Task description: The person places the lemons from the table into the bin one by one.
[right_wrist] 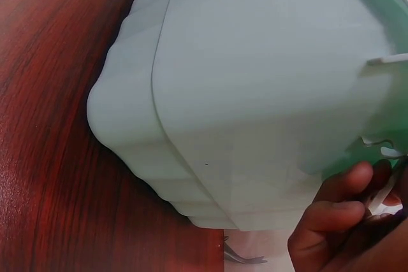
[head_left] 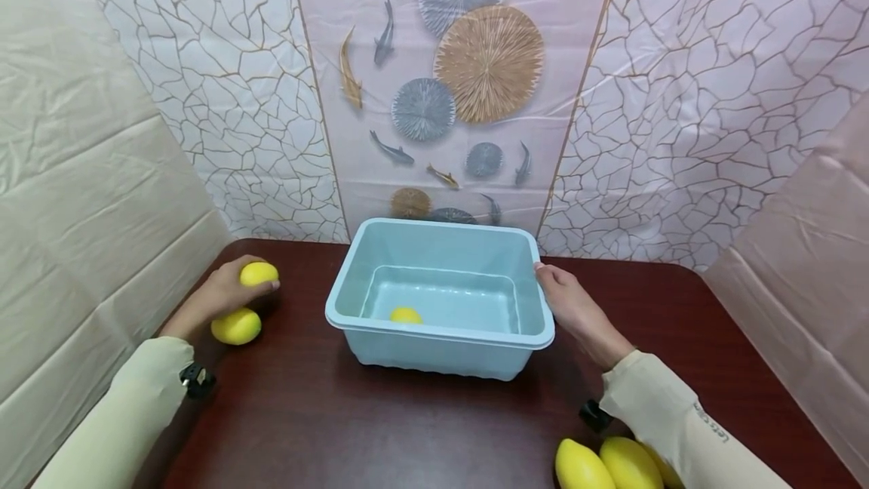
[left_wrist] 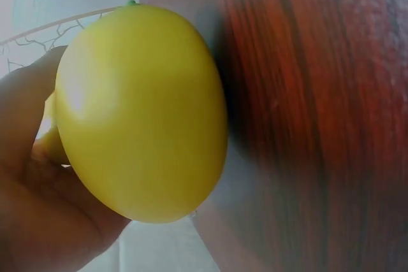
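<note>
At the table's left side my left hand (head_left: pixel 227 289) grips a yellow lemon (head_left: pixel 259 273), its thumb along the near side. A second lemon (head_left: pixel 236 327) with a greenish end lies just below that hand; it looms large as the near lemon (left_wrist: pixel 143 113) in the left wrist view, hiding most of the held one. My right hand (head_left: pixel 575 309) holds the right rim of a light blue plastic basin (head_left: pixel 441 334), fingers (right_wrist: pixel 335 214) curled at the rim in the right wrist view. Inside the basin, near its front wall, sits one lemon (head_left: pixel 406 315).
Several lemons (head_left: pixel 627 462) lie together at the lower right, partly behind the right sleeve. The dark red-brown table (head_left: pixel 285 406) meets a patterned backdrop (head_left: pixel 244 134) at its far edge. Pale cloth walls (head_left: pixel 88 172) stand at both sides.
</note>
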Available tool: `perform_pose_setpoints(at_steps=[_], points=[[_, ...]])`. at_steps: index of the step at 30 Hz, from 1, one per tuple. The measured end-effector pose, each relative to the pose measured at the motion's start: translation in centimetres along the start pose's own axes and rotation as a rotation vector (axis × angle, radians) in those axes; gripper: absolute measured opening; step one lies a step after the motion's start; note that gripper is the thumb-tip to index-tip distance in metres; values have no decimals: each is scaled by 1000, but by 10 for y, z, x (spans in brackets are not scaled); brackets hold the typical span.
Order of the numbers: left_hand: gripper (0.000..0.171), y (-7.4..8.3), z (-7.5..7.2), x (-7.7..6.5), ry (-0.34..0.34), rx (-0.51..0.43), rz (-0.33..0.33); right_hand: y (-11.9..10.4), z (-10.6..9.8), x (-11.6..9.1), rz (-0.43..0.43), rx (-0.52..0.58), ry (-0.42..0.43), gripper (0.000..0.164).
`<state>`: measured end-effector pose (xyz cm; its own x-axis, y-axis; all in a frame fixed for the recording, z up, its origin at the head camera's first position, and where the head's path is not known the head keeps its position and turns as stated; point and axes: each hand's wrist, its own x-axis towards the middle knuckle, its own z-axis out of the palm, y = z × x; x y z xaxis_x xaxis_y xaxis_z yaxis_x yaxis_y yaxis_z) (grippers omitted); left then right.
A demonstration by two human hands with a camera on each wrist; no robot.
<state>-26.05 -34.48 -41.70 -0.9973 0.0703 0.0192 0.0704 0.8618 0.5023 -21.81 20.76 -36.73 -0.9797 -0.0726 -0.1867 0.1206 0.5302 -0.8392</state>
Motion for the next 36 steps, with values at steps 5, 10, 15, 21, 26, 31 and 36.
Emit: perform_pose_setpoints(at_steps=[5,10,15,21,26,31,36], points=[[66,4,1,-3,72,-40,23,0,1,1,0,10,5,71],[57,15,-1,-10,100,-53,48,-1,1,1,-10,12,-1,71],[57,29,-3,-14,89,-68,57,-1,1,0,-8,12,-4,72],[57,44,-5,-16,101,-103,73,1,1,0,1,8,-10,75],[60,62,-9,-14,136,-126,105,3,0,0,17,1,-10,78],[62,78,-14,-14,152,-142,131,2,2,0,18,6,-2,75],[67,95,-14,-16,163,-156,163,1,1,0,6,15,-1,74]])
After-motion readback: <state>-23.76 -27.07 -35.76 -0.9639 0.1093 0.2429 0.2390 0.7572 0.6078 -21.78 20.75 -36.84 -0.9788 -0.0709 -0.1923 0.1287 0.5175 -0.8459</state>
